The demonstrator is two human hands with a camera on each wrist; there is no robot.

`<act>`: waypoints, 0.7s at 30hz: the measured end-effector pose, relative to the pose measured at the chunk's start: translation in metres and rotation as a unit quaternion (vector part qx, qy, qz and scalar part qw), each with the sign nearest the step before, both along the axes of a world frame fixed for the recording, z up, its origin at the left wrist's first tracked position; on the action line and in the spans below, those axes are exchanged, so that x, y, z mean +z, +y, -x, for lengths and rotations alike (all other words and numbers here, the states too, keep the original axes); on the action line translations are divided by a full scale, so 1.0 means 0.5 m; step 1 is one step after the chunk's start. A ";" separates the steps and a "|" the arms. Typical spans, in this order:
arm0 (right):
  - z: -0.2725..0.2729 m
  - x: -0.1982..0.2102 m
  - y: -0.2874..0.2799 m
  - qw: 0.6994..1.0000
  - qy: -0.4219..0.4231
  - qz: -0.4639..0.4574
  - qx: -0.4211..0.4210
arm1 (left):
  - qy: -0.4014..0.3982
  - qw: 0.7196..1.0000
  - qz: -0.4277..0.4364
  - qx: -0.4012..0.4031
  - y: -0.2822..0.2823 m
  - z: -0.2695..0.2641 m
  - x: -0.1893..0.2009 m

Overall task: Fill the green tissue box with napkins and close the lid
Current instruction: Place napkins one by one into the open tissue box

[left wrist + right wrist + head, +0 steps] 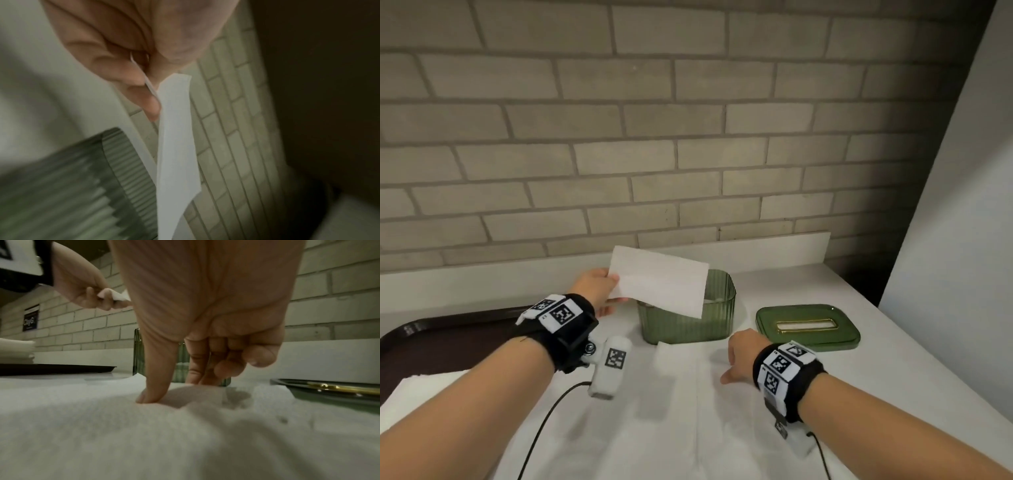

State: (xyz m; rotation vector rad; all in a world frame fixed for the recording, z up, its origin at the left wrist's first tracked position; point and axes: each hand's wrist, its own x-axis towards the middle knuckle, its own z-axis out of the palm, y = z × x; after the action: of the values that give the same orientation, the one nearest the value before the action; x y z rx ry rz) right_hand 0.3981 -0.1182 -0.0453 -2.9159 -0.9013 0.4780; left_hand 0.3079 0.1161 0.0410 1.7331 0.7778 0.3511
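White table (808, 291) against a brick wall (688, 120), dark tray (431, 342) at the left with a napkin stack (16, 350) on it. Green box (688, 325) sits open mid-table, and its lid (808, 329) lies flat just to the right. Left hand (595, 287) pinches a folded napkin (659, 284) by one end, holding it over the box's left side. Right hand (743, 353) is down on an unfolded napkin (688, 394) in front of the box, thumb pressing in, other fingers loosely curled and holding nothing.
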 end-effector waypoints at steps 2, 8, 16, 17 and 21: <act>-0.006 0.001 0.002 1.000 0.004 0.015 0.006 | 0.016 0.997 0.066 0.031 -0.013 -0.038 0.001; -0.024 0.001 0.006 1.000 0.022 0.002 0.014 | 0.194 0.973 -0.124 -0.015 -0.030 -0.127 0.010; -0.038 0.056 -0.040 0.979 0.061 -0.193 0.029 | 0.334 0.853 -0.394 -0.073 0.118 -0.266 -0.155; -0.042 0.070 -0.050 0.972 0.065 -0.223 0.028 | 0.353 0.860 -0.359 -0.088 0.117 -0.273 -0.157; -0.072 0.121 -0.102 0.940 0.066 -0.335 0.010 | 0.291 0.908 -0.285 -0.100 0.011 -0.207 -0.080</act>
State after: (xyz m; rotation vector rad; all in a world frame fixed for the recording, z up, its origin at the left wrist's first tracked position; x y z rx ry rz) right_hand 0.4341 -0.1691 0.0152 -2.2313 -0.8604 0.2832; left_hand 0.4116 0.1215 0.0012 2.5073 0.9651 -0.1152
